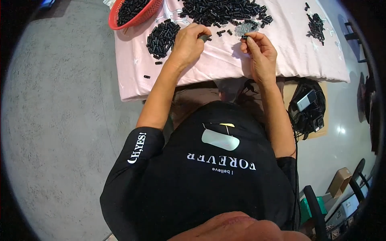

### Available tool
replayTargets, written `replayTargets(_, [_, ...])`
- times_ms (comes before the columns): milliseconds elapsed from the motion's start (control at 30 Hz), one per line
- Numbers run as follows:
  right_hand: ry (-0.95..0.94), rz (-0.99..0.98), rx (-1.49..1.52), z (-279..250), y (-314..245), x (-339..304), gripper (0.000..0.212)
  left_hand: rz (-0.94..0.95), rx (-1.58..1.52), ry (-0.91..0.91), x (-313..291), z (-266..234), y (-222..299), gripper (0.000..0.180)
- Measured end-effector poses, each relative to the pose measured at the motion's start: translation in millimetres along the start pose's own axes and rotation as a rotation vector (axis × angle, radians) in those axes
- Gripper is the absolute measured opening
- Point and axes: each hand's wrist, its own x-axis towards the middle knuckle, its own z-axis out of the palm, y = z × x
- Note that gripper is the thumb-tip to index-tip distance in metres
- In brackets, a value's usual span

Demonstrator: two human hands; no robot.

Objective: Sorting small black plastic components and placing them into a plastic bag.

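Head: two hands (225, 46), perhaps four piles (163, 37).

Two hands at work: left hand (188, 45), right hand (259, 51). One red basket (120, 21). One pink cloth (225, 60) over surface. Four heaps of small black pieces: basket load (130, 9), left pile (162, 37), big middle pile (223, 11), small right pile (315, 26). Loose strays beyond counting. One clear bag (246, 28).

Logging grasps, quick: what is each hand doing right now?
Left hand: closed on a small black part.
Right hand: fingertips pinching a small black piece.
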Motion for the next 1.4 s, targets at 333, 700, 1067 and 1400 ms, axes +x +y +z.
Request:
replayTargets(333, [0.007, 0.0, 0.007, 0.7, -2.1, -1.3, 0.014, 0.066, 0.131, -0.05, -3.6, 1.1, 0.9, 0.018])
replayTargets(700, [-0.018, 0.032, -0.008, 3.4, -5.1, -0.8, 0.015, -0.104, -0.525, -0.101, -0.2, 16.1, 47.7, 0.018])
replayTargets(1067, [-0.073, 0.036, 0.002, -1.9, -2.2, -0.9, 0.015, -0.08, -0.625, -0.068, -1.4, 25.9, 53.8, 0.011])
replayTargets(1400, [-0.075, 0.044, -0.008, 0.2, -4.2, -0.4, 0.014, -0.09, -0.804, 0.005, -5.8, 35.0, 51.5, 0.011])
